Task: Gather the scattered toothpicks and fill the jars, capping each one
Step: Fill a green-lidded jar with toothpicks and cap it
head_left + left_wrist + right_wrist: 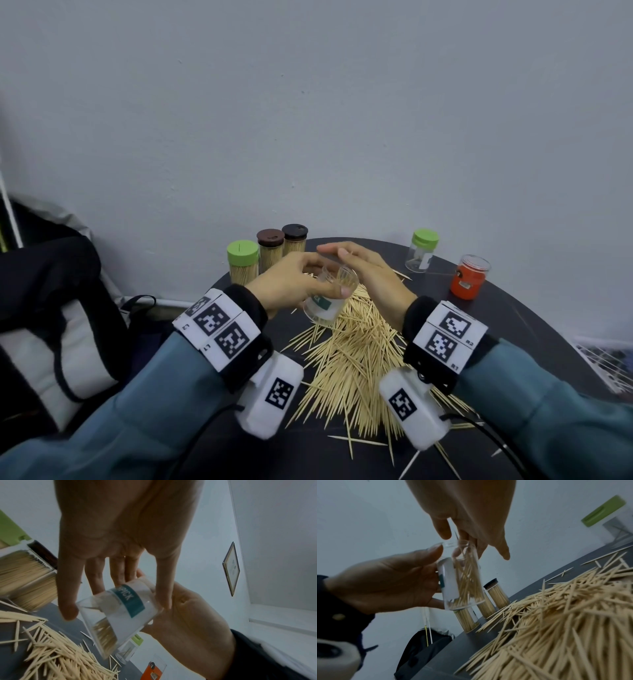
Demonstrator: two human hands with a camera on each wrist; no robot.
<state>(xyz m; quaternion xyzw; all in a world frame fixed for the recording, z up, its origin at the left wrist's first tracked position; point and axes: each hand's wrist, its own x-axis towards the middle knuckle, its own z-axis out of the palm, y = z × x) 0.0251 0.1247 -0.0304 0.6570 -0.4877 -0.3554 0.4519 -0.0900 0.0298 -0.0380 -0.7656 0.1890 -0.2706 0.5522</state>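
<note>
Head view: left hand is gripping a clear plastic jar with a teal label, tilted above the pale wooden toothpick pile on the dark round table; right hand is hovering flat over its mouth.
Left wrist: jar is part-filled.
Right wrist: fingers are extending, relaxed, feeding sticks in.
Filling step; next probably needs another pinch from the pile.

Setting: plain indoor room, likely an office or a home corner; which one cannot be told. Round dark worktop set against a bare pale grey wall. Left of the worktop: a black bag and a white cushion with dark cord. On a side wall beyond the worktop: a small framed picture. Right of the worktop: patterned flooring.
</note>
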